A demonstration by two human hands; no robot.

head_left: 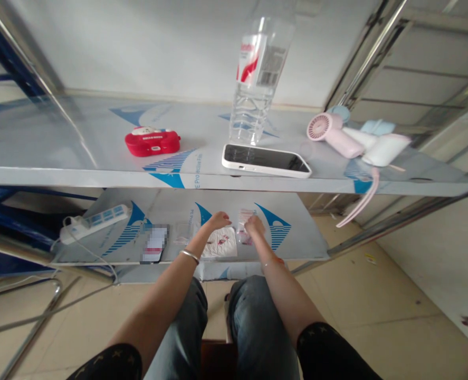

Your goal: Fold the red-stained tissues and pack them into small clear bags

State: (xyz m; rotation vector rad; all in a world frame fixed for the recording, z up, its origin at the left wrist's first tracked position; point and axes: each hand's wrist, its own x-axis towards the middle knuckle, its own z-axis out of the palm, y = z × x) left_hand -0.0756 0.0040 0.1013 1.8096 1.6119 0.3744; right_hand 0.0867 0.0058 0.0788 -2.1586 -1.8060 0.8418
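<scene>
On the lower shelf lies a white tissue (pixel 222 244) with small red and pink bits in its middle. My left hand (pixel 218 219) is over the tissue's far edge, fingers drawn together; what they hold, if anything, is too small to make out. To the right, my right hand (pixel 255 226) is closed, fingertips pointing down at a small clear plastic bag (pixel 246 214) with pinkish contents. Whether it grips the bag or something from it is hidden by the fingers. Another clear plastic bag (pixel 182 232) lies left of the tissue.
A phone with a lit screen (pixel 155 244) and a white power strip (pixel 99 221) lie left on the lower shelf. The upper shelf (pixel 202 158) overhangs, carrying a red case (pixel 152 143), a water bottle (pixel 257 79), a white-cased phone (pixel 266 160) and a pink handheld fan (pixel 334 134).
</scene>
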